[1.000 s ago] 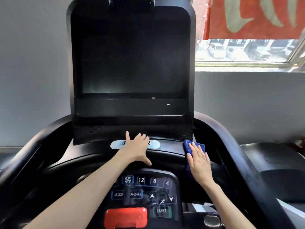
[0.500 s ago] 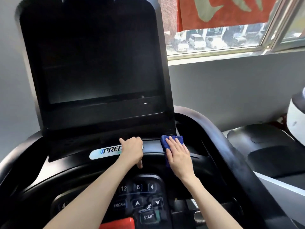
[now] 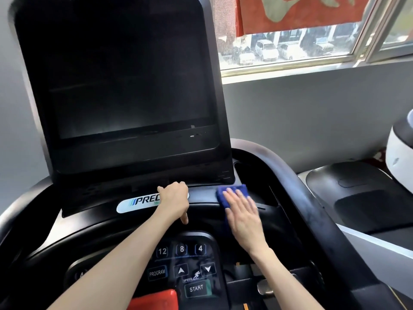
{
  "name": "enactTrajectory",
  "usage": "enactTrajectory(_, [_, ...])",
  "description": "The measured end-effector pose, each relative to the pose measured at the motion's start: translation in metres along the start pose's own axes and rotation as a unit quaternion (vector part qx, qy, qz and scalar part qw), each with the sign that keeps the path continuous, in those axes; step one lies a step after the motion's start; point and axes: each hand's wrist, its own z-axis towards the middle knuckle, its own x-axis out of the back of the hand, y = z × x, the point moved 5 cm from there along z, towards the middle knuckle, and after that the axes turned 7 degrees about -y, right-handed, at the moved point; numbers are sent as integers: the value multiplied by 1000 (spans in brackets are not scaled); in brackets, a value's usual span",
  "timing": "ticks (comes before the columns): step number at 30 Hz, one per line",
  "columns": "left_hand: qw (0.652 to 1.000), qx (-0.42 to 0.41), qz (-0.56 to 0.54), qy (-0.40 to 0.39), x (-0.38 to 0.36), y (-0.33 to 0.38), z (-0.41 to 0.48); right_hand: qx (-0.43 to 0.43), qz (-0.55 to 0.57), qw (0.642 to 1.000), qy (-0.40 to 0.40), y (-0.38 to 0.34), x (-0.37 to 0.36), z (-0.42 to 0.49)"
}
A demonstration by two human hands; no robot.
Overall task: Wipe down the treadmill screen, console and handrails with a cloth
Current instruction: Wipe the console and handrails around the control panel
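Observation:
The treadmill's big dark screen point(image 3: 125, 90) stands upright at the upper left. Below it runs the black console ledge point(image 3: 89, 211) with a silver logo plate point(image 3: 138, 201). A blue cloth point(image 3: 230, 192) lies on the ledge, just right of the screen's lower right corner. My right hand point(image 3: 242, 214) presses flat on the cloth with straight fingers. My left hand point(image 3: 175, 199) rests on the ledge over the plate's right end, fingers curled over the far edge and thumb pointing down. The right handrail point(image 3: 297, 191) curves down the right side.
A keypad panel point(image 3: 190, 265) with numbered, PROGRAM and START buttons sits near me, a red stop button point(image 3: 154, 298) at its lower left. A window point(image 3: 301, 36) is behind on the right. A neighbouring black machine point(image 3: 357, 198) and a white object point(image 3: 400, 157) stand to the right.
The view has swung left and closer. My left hand's fingers have curled over the ledge edge. My right hand and the cloth have slid a little left toward the screen's corner.

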Motion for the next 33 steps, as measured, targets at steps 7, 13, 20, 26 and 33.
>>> enactTrajectory(7, [1000,3,-27,3,1,0,-6,-225,66,971,39,76,5,-31])
enactTrajectory(13, [999,23,-19,-18,2,4,-9,-166,64,984,26,6,-4,-10])
enactTrajectory(20, [999,24,0,-27,4,6,-8,-166,72,983,-24,100,7,-30])
enactTrajectory(26, [999,23,-29,-16,3,1,-9,-214,41,976,20,82,2,-47])
enactTrajectory(33, [998,35,44,-29,-3,21,-8,-274,43,958,-67,89,19,-6])
